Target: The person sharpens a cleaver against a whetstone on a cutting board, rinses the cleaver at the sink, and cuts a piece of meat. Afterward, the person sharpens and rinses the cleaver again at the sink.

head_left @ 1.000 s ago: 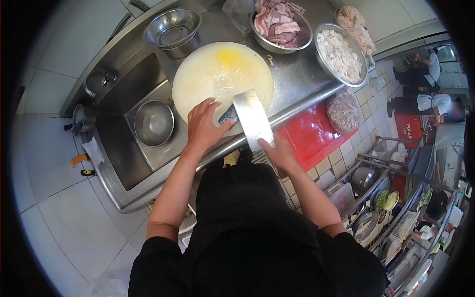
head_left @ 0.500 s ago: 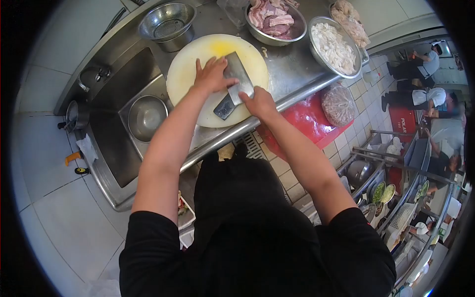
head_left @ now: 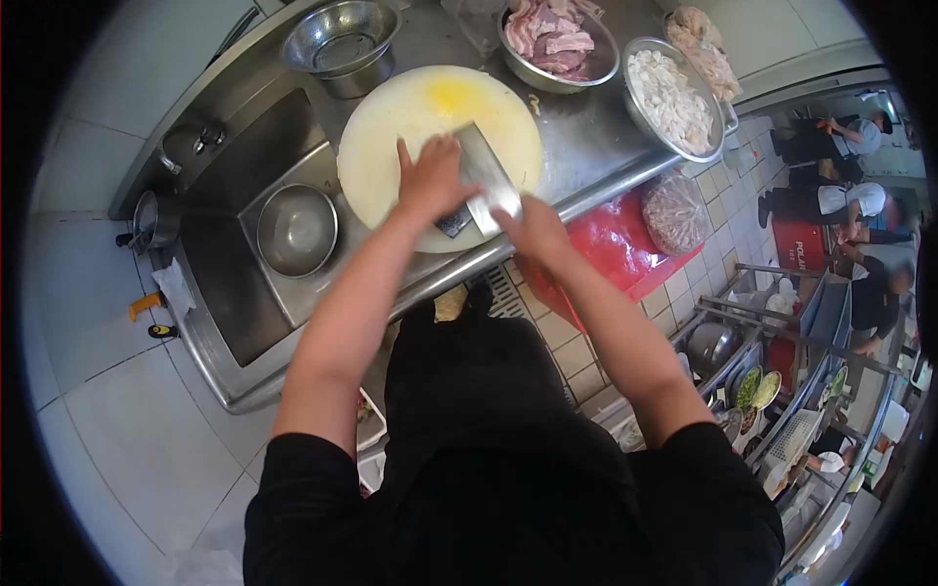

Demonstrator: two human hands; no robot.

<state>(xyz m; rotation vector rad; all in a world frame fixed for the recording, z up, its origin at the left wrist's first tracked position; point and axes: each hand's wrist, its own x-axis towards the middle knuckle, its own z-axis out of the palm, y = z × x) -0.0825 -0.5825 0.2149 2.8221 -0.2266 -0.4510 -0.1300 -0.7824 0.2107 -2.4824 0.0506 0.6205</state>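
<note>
A cleaver with a broad metal blade and a dark handle is over the round white cutting board, which has a yellow stain at its far side. My left hand is at the blade's left side, fingers apart and thumb reaching onto the metal. Its wrist partly covers the handle. My right hand, a little blurred, grips the blade's right edge near the handle, thumb on top. Whether the cleaver rests flat on the board I cannot tell.
A sink and an empty-looking metal bowl are left. Nested metal bowls, a bowl of raw meat and a bowl of white pieces stand behind. Below right, a bagged item lies on a red surface. People work far right.
Both hands and the cleaver have shifted slightly towards me on the board. My left hand now covers more of the handle. The whole view has moved a little.
</note>
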